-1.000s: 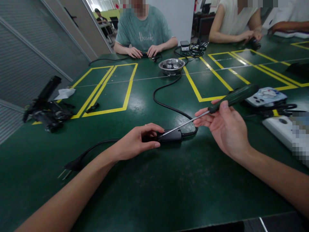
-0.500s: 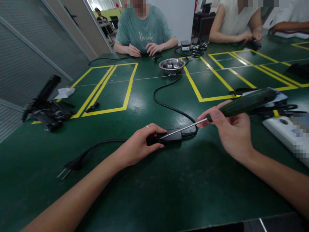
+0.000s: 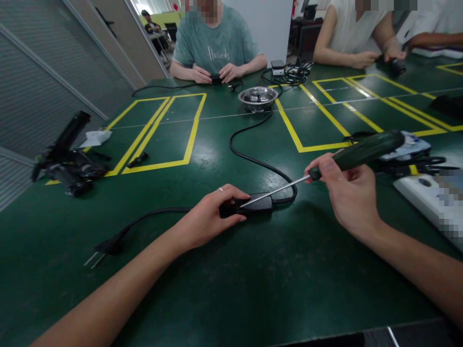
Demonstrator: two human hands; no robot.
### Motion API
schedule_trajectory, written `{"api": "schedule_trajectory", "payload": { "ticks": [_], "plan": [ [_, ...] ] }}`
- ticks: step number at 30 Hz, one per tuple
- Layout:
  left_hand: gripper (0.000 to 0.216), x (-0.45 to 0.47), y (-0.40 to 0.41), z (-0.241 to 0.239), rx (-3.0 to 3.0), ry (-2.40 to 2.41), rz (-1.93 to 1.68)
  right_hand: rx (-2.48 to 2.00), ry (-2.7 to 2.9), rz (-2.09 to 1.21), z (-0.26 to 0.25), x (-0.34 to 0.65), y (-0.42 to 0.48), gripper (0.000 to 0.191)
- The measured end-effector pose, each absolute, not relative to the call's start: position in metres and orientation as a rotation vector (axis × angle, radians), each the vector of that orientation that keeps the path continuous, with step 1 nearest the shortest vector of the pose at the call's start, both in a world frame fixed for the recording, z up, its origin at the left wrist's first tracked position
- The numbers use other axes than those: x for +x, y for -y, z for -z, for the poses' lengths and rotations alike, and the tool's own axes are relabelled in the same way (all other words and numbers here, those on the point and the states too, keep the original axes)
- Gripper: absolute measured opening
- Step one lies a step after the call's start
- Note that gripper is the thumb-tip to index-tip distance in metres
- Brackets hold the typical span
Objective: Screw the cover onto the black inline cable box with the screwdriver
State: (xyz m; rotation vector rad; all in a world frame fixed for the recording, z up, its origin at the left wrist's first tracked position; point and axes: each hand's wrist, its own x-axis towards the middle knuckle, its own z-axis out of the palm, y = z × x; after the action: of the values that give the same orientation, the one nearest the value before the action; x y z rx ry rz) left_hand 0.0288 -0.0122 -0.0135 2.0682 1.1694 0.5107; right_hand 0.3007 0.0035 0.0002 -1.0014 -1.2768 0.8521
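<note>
My left hand (image 3: 210,214) grips the left part of a small black box (image 3: 258,203) on a cord, thumb and fingers on opposite sides. From its left end a black cord runs to a two-pin plug (image 3: 108,246) lying on the green table. Another cord (image 3: 253,164) leaves the box's right end and curves away to the back. My right hand (image 3: 349,193) is closed around the dark green handle of a screwdriver (image 3: 365,152). The slanting metal shaft reaches down left, its tip at the box's top beside my left fingers. Exactly what the tip touches is too small to tell.
A metal bowl (image 3: 257,99) with small parts stands mid-table. At left lie black plastic-wrapped items (image 3: 74,166) and a small black piece (image 3: 137,160). A white device (image 3: 427,197) and cables are at right. Across the table, two people handle black items.
My right hand and the screwdriver handle have shifted slightly, the handle's end moving left. The tip stays on the box, and my left hand keeps its place.
</note>
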Motion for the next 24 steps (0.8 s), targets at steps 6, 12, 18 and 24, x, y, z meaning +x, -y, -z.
{"api": "schedule_trajectory", "payload": {
  "ticks": [6,12,18,24],
  "plan": [
    [0.034,0.0286,0.0114,0.0141,2.075,-1.155,-0.508,-0.755,1.23,-1.138,-0.0028,0.3035,-0.0063,0.023],
    [0.035,0.0285,0.012,0.0141,2.08,-1.161,-0.511,-0.947,1.308,-0.913,-0.0012,0.3042,-0.007,0.012],
    [0.034,0.0287,0.0122,0.014,2.083,-1.166,-0.503,-0.725,1.254,-1.167,-0.005,0.306,-0.0046,0.028],
    [0.035,0.0284,0.0118,0.0129,2.093,-1.165,-0.493,-0.78,1.281,-1.093,-0.007,0.3032,-0.0026,0.008]
  ]
}}
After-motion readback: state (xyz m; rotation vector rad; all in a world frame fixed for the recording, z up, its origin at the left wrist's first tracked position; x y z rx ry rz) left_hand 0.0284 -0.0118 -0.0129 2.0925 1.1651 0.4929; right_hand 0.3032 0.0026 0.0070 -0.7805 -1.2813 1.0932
